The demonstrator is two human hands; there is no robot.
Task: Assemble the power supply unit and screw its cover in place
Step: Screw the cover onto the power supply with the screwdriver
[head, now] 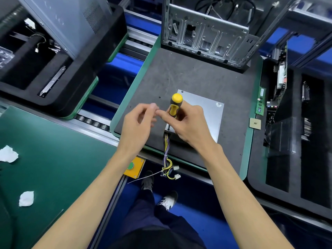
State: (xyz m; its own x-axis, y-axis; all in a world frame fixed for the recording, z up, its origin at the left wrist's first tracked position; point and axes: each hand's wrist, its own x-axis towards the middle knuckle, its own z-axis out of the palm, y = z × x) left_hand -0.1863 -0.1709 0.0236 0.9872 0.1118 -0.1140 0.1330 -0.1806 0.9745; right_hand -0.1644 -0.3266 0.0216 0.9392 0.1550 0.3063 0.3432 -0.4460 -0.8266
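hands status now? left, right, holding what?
Left hand: fingers loosely curled, holding nothing visible.
Right hand: grips the yellow-and-black-handled screwdriver, upright on the grey metal power supply cover.

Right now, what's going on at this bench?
A person is screwing the cover onto a power supply unit on the dark mat. The right hand holds a yellow and black screwdriver upright, its tip on the cover's near left corner. The left hand hovers beside the handle, fingers loosely curled, holding nothing visible. The unit's wire bundle hangs over the mat's near edge. An open computer case stands behind.
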